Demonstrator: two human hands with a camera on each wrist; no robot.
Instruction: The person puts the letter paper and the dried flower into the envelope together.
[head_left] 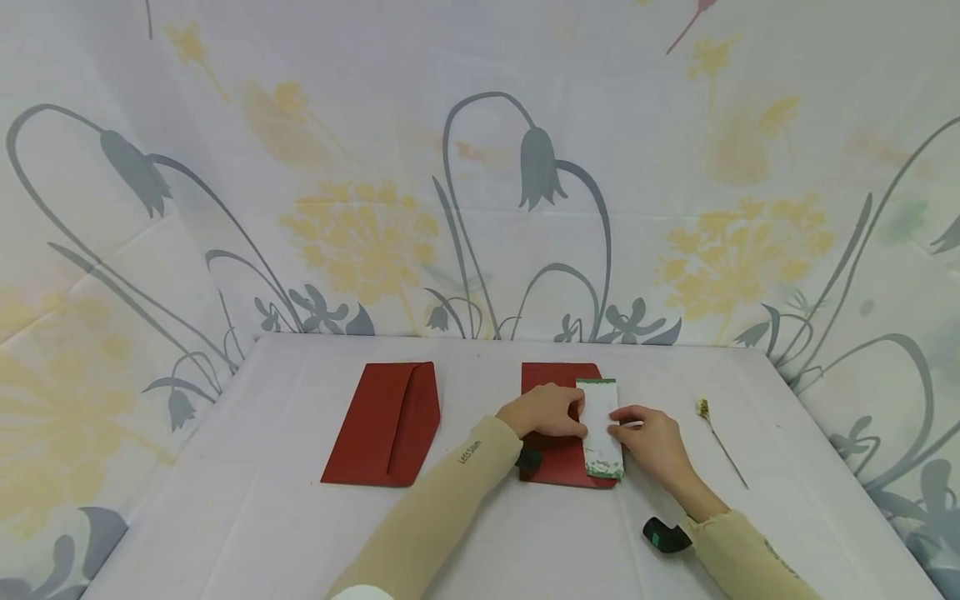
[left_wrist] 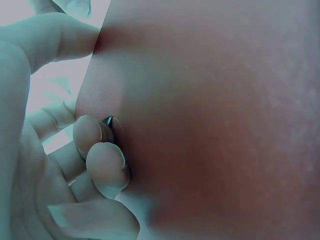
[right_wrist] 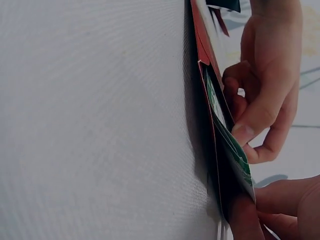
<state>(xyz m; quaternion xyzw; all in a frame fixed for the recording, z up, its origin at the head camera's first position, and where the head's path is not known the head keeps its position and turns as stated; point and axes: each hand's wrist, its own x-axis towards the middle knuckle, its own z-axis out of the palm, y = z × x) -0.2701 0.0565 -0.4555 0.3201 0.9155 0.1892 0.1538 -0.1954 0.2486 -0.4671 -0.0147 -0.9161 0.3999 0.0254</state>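
Note:
A red envelope (head_left: 551, 375) lies on the table in front of me. Over its right part is a white card (head_left: 599, 429) with green patterned ends; the right wrist view shows its layered green edges (right_wrist: 235, 152) against the red paper. My left hand (head_left: 551, 410) reaches in from the left and, with bent fingers, grips the envelope's edge beside the card. In the left wrist view its fingertips (left_wrist: 107, 167) sit at the border of the red paper (left_wrist: 225, 150). From the right, my right hand (head_left: 648, 437) pinches the card's right edge between thumb and finger.
A second red envelope (head_left: 367, 425) lies to the left, its flap side facing right. A dried flower (head_left: 703, 408) on a thin stem rests at the right. Flower-printed cloth (head_left: 487, 250) rises behind the white table (head_left: 285, 400). Black wrist cameras (head_left: 666, 536) sit by my sleeves.

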